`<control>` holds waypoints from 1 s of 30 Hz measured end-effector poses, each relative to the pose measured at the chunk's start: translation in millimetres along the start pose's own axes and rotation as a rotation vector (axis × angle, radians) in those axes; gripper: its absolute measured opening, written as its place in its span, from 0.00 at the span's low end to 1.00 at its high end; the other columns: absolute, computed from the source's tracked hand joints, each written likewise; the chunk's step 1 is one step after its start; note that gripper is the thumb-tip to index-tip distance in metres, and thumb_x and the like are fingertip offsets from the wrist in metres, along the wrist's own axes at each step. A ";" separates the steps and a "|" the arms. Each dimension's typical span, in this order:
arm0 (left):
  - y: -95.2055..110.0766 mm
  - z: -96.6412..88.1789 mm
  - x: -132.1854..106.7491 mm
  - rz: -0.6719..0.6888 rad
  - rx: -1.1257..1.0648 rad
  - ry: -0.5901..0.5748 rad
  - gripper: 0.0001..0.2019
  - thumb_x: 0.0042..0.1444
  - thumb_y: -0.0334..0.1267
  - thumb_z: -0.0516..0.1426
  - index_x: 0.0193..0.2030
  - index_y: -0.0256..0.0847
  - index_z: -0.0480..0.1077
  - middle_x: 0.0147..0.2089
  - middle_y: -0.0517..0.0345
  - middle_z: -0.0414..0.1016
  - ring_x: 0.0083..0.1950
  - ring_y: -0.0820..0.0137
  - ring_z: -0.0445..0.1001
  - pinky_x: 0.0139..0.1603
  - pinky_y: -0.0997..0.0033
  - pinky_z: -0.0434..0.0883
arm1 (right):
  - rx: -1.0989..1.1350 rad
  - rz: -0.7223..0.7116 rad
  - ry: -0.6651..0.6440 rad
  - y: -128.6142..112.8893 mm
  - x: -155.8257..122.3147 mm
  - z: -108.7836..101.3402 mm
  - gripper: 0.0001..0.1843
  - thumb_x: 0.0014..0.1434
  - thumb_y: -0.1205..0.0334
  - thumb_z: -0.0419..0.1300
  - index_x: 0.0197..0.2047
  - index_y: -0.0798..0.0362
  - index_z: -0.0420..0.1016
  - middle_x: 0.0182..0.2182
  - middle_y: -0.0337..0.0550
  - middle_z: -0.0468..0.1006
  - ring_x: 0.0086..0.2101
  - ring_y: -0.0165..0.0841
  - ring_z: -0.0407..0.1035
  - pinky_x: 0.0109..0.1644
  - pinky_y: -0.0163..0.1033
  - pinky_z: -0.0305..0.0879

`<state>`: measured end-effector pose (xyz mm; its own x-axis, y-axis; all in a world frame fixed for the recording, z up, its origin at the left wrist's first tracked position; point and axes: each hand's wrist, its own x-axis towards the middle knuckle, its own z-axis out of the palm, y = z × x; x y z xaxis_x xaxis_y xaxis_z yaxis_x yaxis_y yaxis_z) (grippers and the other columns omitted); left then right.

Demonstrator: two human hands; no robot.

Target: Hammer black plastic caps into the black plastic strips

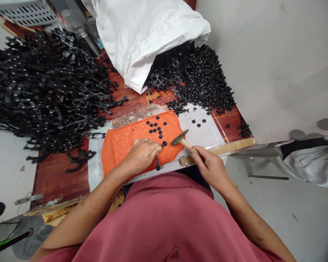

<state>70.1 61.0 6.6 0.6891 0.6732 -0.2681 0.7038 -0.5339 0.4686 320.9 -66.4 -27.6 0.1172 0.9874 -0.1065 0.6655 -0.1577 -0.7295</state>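
Note:
In the head view my right hand (210, 165) is closed around the wooden handle of a hammer (180, 137). Its head is just right of a small black part, above the edge of an orange cloth (116, 147). My left hand (143, 154) rests on the cloth, thumb and fingers pinched on a black plastic link piece (157, 162). One end of that piece hangs toward me; the other shows beyond my fingertips. Several round black studs (154, 125) stand on the cloth just past my left hand. A speckled stone slab (139, 115) shows behind the cloth.
A big heap of joined black links (43, 80) covers the left side. At the back, a white sack (144, 32) lies beside a pile of black studs (202, 76). A taped cardboard strip (229, 146) lies along the front right edge. A wall borders the right.

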 end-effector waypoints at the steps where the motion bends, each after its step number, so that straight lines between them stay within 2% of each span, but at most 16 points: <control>1: -0.3 -0.4 0.1 0.004 -0.003 -0.001 0.21 0.71 0.41 0.44 0.26 0.42 0.64 0.30 0.54 0.74 0.35 0.63 0.67 0.44 0.60 0.59 | -0.048 -0.022 0.024 -3.4 -0.2 -4.2 0.17 0.71 0.55 0.54 0.56 0.47 0.78 0.34 0.39 0.81 0.32 0.35 0.73 0.37 0.38 0.64; 3: -0.8 -0.2 -0.2 0.008 -0.012 0.013 0.21 0.71 0.41 0.45 0.26 0.42 0.66 0.31 0.54 0.75 0.36 0.62 0.68 0.45 0.59 0.59 | -0.103 -0.101 0.066 -11.9 -0.3 -12.7 0.19 0.71 0.57 0.53 0.61 0.46 0.76 0.43 0.42 0.84 0.38 0.37 0.77 0.42 0.40 0.68; 5: -0.9 0.8 -0.8 0.004 -0.020 0.032 0.21 0.70 0.42 0.45 0.26 0.42 0.67 0.31 0.54 0.75 0.36 0.62 0.68 0.45 0.59 0.59 | -0.144 -0.195 0.101 -21.2 -0.3 -19.4 0.22 0.73 0.57 0.51 0.66 0.47 0.72 0.46 0.45 0.84 0.41 0.38 0.78 0.45 0.40 0.70; 9: -0.8 2.1 -1.1 0.004 -0.023 0.040 0.21 0.70 0.41 0.46 0.27 0.41 0.69 0.31 0.54 0.76 0.36 0.63 0.68 0.45 0.60 0.60 | -0.326 -0.292 0.166 -33.7 1.3 -20.0 0.25 0.75 0.56 0.50 0.71 0.45 0.68 0.36 0.43 0.81 0.32 0.34 0.74 0.39 0.37 0.66; 12: -1.1 2.8 -0.2 0.009 -0.024 0.034 0.21 0.70 0.41 0.46 0.28 0.41 0.70 0.32 0.53 0.78 0.37 0.63 0.69 0.46 0.59 0.60 | -0.522 -0.314 0.115 -33.7 4.0 -13.0 0.25 0.74 0.58 0.50 0.71 0.43 0.69 0.30 0.41 0.78 0.26 0.33 0.70 0.30 0.38 0.58; 14: -1.5 3.6 0.6 0.009 -0.005 0.026 0.21 0.71 0.40 0.46 0.28 0.41 0.70 0.32 0.53 0.78 0.37 0.62 0.69 0.46 0.59 0.60 | -0.580 -0.316 0.094 -31.6 5.0 -10.4 0.25 0.74 0.59 0.50 0.71 0.43 0.69 0.30 0.41 0.78 0.26 0.33 0.69 0.28 0.39 0.55; 18: -3.7 5.1 1.6 0.011 0.010 0.028 0.21 0.71 0.41 0.46 0.28 0.41 0.70 0.32 0.52 0.78 0.37 0.63 0.69 0.47 0.58 0.59 | -0.545 -0.312 0.196 -30.9 3.8 -9.3 0.25 0.75 0.58 0.49 0.72 0.46 0.68 0.32 0.43 0.80 0.28 0.33 0.71 0.31 0.39 0.56; 22: -5.4 8.8 1.0 0.016 0.042 0.012 0.21 0.71 0.41 0.45 0.30 0.41 0.72 0.34 0.51 0.79 0.39 0.61 0.70 0.47 0.58 0.59 | -0.609 -0.290 0.046 -33.3 5.8 -2.0 0.25 0.74 0.61 0.49 0.71 0.44 0.70 0.31 0.42 0.81 0.25 0.34 0.71 0.28 0.39 0.56; 24: -3.6 12.2 0.7 0.017 0.053 0.011 0.21 0.72 0.41 0.45 0.30 0.41 0.72 0.35 0.51 0.80 0.40 0.61 0.70 0.48 0.58 0.59 | -0.539 -0.268 -0.007 -32.6 8.7 0.5 0.26 0.74 0.60 0.49 0.73 0.45 0.66 0.34 0.43 0.83 0.29 0.35 0.75 0.31 0.38 0.62; 26: -1.2 12.8 0.8 0.028 0.035 0.022 0.20 0.72 0.42 0.46 0.30 0.41 0.71 0.35 0.52 0.79 0.39 0.62 0.71 0.48 0.59 0.60 | -0.383 -0.252 -0.006 -29.4 11.7 -0.7 0.27 0.74 0.59 0.49 0.74 0.46 0.63 0.41 0.45 0.85 0.36 0.37 0.79 0.38 0.38 0.69; 28: -2.2 3.5 -0.1 0.071 0.014 0.032 0.20 0.71 0.42 0.46 0.29 0.42 0.70 0.33 0.53 0.78 0.37 0.63 0.70 0.47 0.61 0.61 | -0.231 -0.222 0.018 -23.1 14.6 -4.7 0.27 0.74 0.59 0.49 0.74 0.45 0.62 0.51 0.46 0.85 0.44 0.38 0.80 0.46 0.39 0.73; 30: -12.6 -22.9 -6.4 0.085 0.048 0.085 0.21 0.70 0.42 0.45 0.27 0.42 0.68 0.32 0.54 0.77 0.35 0.65 0.69 0.45 0.64 0.62 | -0.167 -0.159 0.032 -13.4 17.2 -8.9 0.26 0.74 0.57 0.51 0.73 0.42 0.65 0.55 0.44 0.83 0.48 0.39 0.80 0.49 0.42 0.75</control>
<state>52.9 75.1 21.7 0.7312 0.6643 -0.1554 0.6520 -0.6134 0.4456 320.5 -47.4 -13.7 0.0222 0.9995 0.0244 0.7897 -0.0025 -0.6134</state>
